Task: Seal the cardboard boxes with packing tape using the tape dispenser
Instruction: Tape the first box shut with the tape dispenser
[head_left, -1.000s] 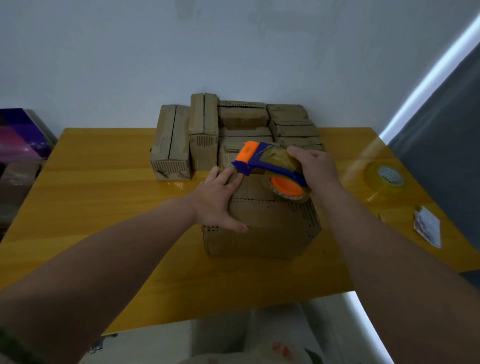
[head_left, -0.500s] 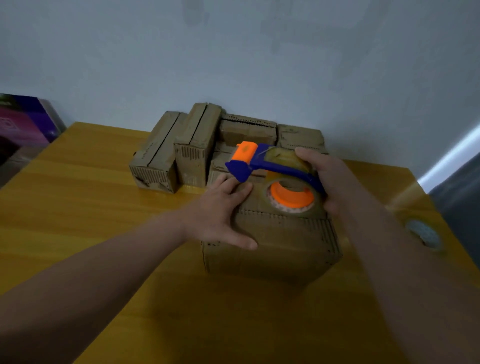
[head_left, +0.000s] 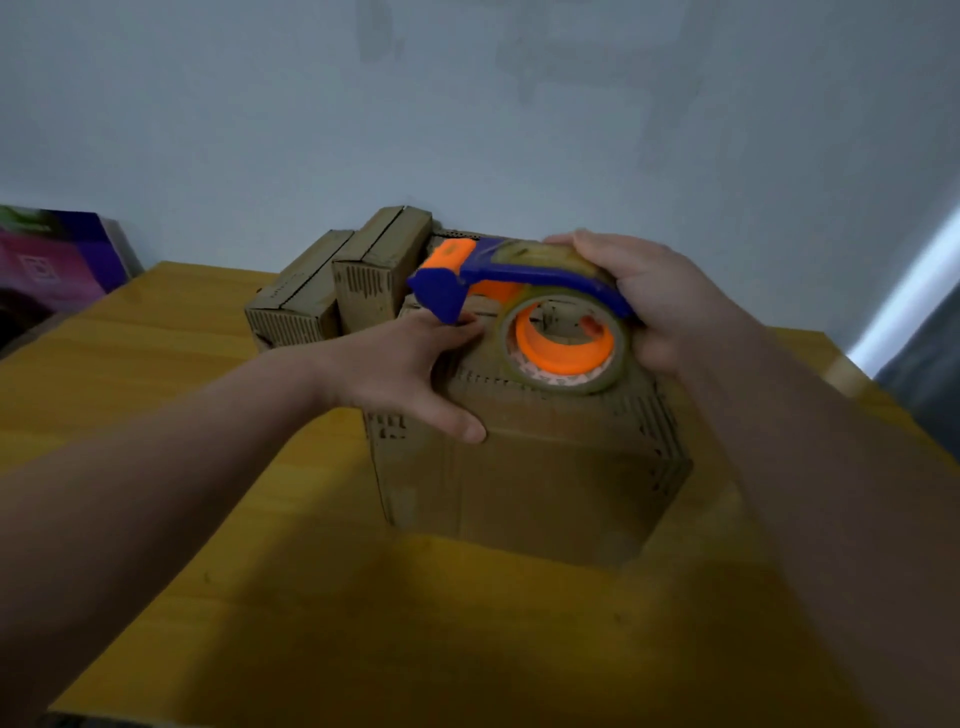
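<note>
**Position of the tool.** The right grip (head_left: 649, 296) is clenched round the rear of the tape dispenser (head_left: 519, 278): the fingers are over the top of the blue frame and the palm is behind the tape roll (head_left: 563, 345). The dispenser is above the top face of the nearest cardboard box (head_left: 530, 467), so the work surface lies directly below this grip. Whether the roll touches the cardboard cannot be determined.

**Axis.** The long axis of the dispenser runs from right to left across the box and angles slightly away from the person. The orange head is at the left end and the roll is at the right end. The head is above the fingertips of the left grip (head_left: 410, 364).

**Supporting hand.** The left grip is released. The fingers lie flat on the top face and the thumb rests along the near top edge. It presses the box down onto the table (head_left: 156, 364). It is the nearer hand to the dispenser head and is probably in the path of a stroke toward the left.

**Seam.** The hands and the tool hide most of the flap seam, so its direction cannot be confirmed.

**Other boxes.** More cardboard boxes (head_left: 332, 291) are stacked just behind, against the wall.

**Markings.**
- Dispenser: no legible brand.
- Roll core: a reddish printed pattern, unreadable.
- Boxes: dark dashed marks along the edges, no lettering.
- Purple package (head_left: 57, 254), far left: a pale square emblem, too blurred to read.
</note>
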